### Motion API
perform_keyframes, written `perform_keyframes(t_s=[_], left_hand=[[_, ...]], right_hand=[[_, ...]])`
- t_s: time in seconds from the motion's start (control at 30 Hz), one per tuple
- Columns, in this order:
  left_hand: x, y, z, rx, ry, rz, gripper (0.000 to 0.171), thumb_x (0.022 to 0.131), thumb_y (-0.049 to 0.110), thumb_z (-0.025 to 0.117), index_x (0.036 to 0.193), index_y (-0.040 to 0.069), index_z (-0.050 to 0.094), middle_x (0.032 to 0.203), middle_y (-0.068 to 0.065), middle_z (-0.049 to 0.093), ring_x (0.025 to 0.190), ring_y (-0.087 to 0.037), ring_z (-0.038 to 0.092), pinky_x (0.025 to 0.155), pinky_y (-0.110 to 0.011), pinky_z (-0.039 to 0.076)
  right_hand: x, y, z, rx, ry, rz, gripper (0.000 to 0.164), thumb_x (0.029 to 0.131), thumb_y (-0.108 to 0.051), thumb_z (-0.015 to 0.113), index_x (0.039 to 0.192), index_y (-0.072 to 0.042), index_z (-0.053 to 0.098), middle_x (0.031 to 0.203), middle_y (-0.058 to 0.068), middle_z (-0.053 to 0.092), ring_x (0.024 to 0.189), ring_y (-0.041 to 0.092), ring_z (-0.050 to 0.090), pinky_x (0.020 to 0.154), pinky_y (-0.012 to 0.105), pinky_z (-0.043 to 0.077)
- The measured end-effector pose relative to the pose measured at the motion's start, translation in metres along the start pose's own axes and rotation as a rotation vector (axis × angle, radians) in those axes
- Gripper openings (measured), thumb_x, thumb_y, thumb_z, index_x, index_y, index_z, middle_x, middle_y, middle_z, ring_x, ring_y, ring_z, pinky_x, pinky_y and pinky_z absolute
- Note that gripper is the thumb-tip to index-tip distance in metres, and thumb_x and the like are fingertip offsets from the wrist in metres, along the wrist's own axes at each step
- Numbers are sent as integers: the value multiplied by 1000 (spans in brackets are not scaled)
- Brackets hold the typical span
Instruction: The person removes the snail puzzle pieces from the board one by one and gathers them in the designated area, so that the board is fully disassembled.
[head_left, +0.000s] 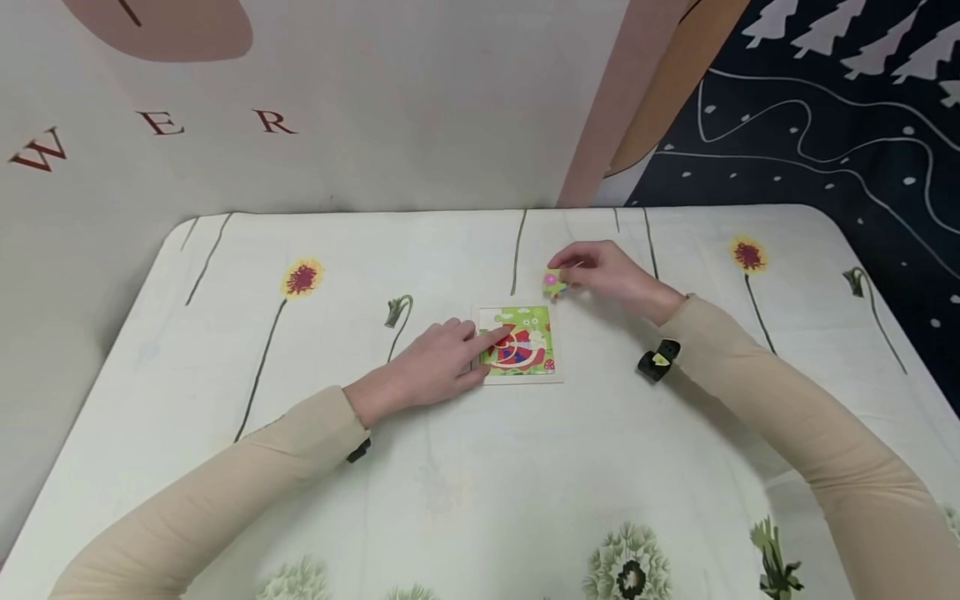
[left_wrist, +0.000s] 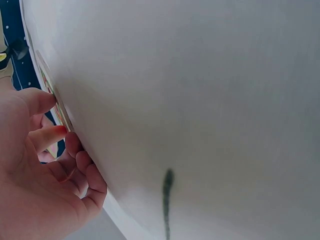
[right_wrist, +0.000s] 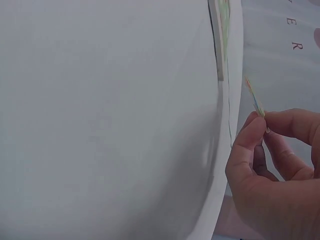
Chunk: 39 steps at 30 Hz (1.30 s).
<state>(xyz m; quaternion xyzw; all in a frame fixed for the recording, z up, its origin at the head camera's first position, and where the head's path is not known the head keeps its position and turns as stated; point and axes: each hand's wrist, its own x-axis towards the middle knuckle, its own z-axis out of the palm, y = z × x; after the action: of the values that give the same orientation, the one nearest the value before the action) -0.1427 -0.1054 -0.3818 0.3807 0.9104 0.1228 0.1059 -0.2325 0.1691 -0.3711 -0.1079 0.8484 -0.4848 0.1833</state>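
Note:
A square picture puzzle (head_left: 536,354) in a thin pale frame lies flat on the table, showing a red and purple spiral on green. My left hand (head_left: 435,362) rests at its left side, the extended index finger touching the picture and the thumb by the near left edge. In the left wrist view the other fingers bend against the tabletop beside the puzzle's edge (left_wrist: 62,112). Just beyond the far right corner, my right hand (head_left: 611,279) pinches a small puzzle piece (head_left: 552,284), green and yellow with a pink spot. The right wrist view shows this piece (right_wrist: 254,97) edge-on between thumb and index finger.
A white cloth (head_left: 465,483) printed with flowers and stems covers the table. Behind its far edge rises a pale wall covering (head_left: 420,108) with letters, and a dark patterned fabric (head_left: 810,125) hangs at the right. Each wrist wears a small black camera (head_left: 658,360).

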Motion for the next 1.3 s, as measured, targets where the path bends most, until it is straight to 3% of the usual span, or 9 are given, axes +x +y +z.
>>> perform_keyframes(t_s=[0.57, 0.9, 1.3], left_hand=[[0, 2, 0, -6, 11, -1, 56, 95, 25, 57, 148, 17, 41, 78, 3, 42, 74, -17, 41, 67, -31, 35], [-1, 1, 1, 6, 15, -7, 55, 95, 25, 56, 148, 16, 42, 80, 1, 44, 74, -17, 42, 66, -30, 36], [-2, 2, 0, 6, 11, 2, 56, 95, 25, 58, 148, 15, 42, 81, 1, 45, 74, -17, 42, 66, -30, 35]], right_hand=[[0, 14, -18, -148, 63, -7, 22, 94, -4, 57, 112, 3, 65, 105, 17, 62, 95, 28, 56, 72, 25, 44], [8, 18, -22, -230, 87, -41, 19, 92, -1, 57, 109, 2, 67, 102, 16, 63, 98, 29, 53, 89, 39, 39], [17, 18, -22, -303, 84, -49, 15, 91, -1, 61, 104, 2, 69, 100, 15, 64, 96, 29, 55, 87, 41, 41]])
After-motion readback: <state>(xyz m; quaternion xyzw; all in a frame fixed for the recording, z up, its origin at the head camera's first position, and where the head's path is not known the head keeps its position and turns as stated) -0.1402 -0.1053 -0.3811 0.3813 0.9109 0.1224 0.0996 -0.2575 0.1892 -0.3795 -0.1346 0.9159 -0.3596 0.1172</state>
